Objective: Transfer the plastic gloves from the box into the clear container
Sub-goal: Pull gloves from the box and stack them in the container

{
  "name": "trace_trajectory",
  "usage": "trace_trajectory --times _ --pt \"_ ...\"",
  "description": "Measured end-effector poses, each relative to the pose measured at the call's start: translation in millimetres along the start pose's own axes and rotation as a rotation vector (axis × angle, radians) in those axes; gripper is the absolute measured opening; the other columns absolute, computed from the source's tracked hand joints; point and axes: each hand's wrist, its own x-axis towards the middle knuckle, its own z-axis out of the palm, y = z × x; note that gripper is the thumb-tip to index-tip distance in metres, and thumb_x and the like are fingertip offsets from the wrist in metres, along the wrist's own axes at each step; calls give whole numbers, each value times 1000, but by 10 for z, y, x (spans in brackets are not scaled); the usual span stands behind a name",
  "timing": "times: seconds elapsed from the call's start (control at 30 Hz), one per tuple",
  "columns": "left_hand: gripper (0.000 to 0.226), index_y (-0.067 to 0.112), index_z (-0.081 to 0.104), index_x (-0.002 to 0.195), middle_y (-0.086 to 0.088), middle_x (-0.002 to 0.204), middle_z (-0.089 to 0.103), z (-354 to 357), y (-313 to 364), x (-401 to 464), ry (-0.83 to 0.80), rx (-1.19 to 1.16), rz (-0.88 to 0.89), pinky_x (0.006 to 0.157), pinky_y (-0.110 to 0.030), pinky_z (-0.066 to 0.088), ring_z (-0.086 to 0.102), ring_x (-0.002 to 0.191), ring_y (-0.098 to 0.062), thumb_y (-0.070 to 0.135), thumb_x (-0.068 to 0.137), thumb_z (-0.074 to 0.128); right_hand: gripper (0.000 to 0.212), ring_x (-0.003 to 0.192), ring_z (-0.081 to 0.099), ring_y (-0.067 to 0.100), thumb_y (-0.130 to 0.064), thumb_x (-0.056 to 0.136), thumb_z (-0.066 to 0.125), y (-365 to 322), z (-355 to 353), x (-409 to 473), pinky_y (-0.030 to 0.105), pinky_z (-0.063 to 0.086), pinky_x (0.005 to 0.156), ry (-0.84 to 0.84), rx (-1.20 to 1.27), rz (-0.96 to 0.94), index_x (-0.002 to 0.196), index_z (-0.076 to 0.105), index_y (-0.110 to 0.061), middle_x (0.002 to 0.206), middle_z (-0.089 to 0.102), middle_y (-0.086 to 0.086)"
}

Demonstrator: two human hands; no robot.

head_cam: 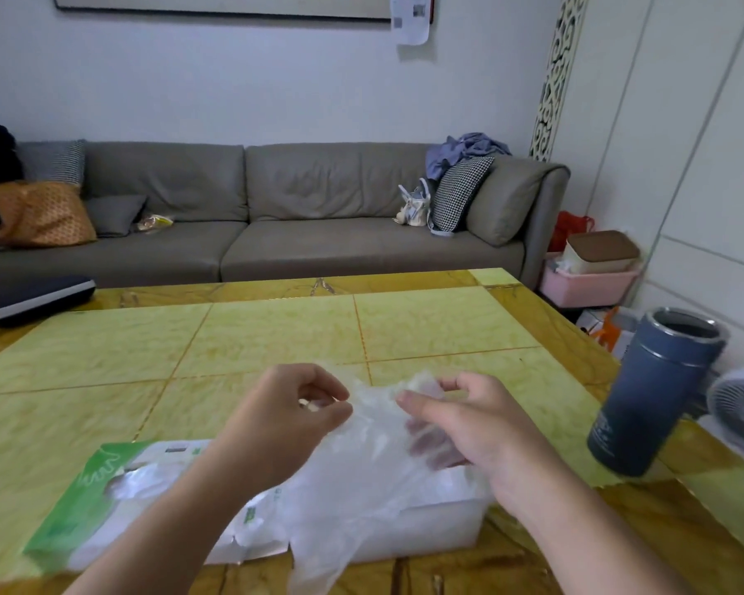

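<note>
Two bare hands work above a yellow-green tiled table (276, 332), and the scene is told from left to right. At the far left edge of the table lies a dark flat case (35, 298). Nearer to the person, the green and white box (104, 504) of gloves lies flat, with thin plastic showing in its opening. The left hand (293, 418) is raised over the box, and its thumb and fingers are curled together and pinch one edge of a thin plastic glove (361, 457). This glove is stretched between both hands and hangs down over the clear container (439, 526), which stands just to the right of the box, touching or nearly touching it. The right hand (460, 418) pinches the other edge of the glove with thumb and forefinger, and the other fingers are curled behind the plastic film. Near the right edge of the table stands a dark blue flask (653, 392), open on top, well apart from the container.
</note>
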Motion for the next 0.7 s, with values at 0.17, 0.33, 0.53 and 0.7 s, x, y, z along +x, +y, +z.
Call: trace_trajectory --times 0.17,0.33,0.53,0.7 --pt "22 36 64 108 21 101 64 -4 17 -12 83 373 143 83 -23 49 59 90 2 44 89 72 14 50 68 21 -6 91 77 135 -60 119 30 49 43 75 -206 -56 90 68 5 70 76 14" --pt "21 39 61 116 20 118 53 220 246 -323 98 635 355 104 -32 37 50 114 -10 37 96 63 18 36 60 15 -13 89 69 174 -6 110 29 45 37 170 -404 -146 87 61 3 66 73 13" --pt "29 36 56 127 12 120 61 438 63 -296 -293 588 -39 92 -36 54 64 104 -14 44 100 51 38 47 54 18 -31 90 75 244 -12 96 28 42 44 229 -643 -222 69 49 -13 66 59 2" --pt "47 41 54 131 15 123 62 394 35 -131 -501 577 -132 95 -31 51 63 107 -9 59 89 67 50 49 52 24 -41 94 74 245 -67 96 34 43 49 229 -834 -233 63 44 -17 59 50 -2"
